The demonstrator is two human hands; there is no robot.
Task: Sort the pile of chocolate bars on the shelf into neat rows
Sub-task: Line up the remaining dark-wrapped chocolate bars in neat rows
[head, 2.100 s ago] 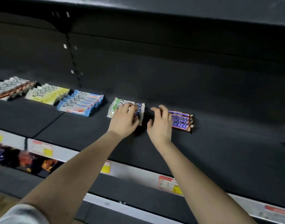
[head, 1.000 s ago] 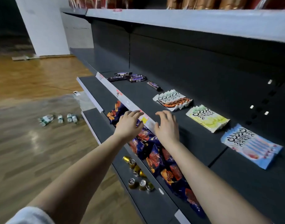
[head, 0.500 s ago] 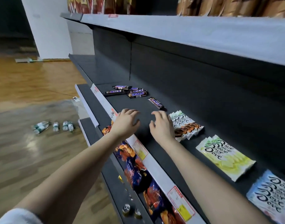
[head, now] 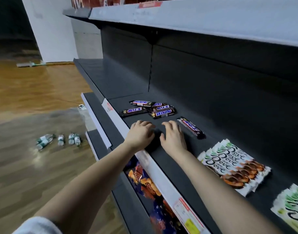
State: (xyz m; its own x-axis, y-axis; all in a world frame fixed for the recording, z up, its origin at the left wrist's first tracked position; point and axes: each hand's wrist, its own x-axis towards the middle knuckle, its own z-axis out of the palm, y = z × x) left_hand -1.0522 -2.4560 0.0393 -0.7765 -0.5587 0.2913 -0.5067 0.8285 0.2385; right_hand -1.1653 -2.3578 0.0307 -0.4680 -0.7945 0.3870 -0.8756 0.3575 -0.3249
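Both hands hold nothing: our left hand (head: 141,132) and right hand (head: 173,135) are low over the shelf (head: 221,115), fingers loosely bent. Just beyond them the Snickers pile (head: 151,108) lies crossed and untidy, and one single bar (head: 190,127) lies slanted beside the right hand. At the near right, the Dove bars (head: 234,164) already make an overlapping row. We judge only the Snickers are left.

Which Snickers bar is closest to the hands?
The lone Snickers bar, lying slantwise just beside the right hand. The other Snickers bars lie jumbled in a pile farther along the shelf.
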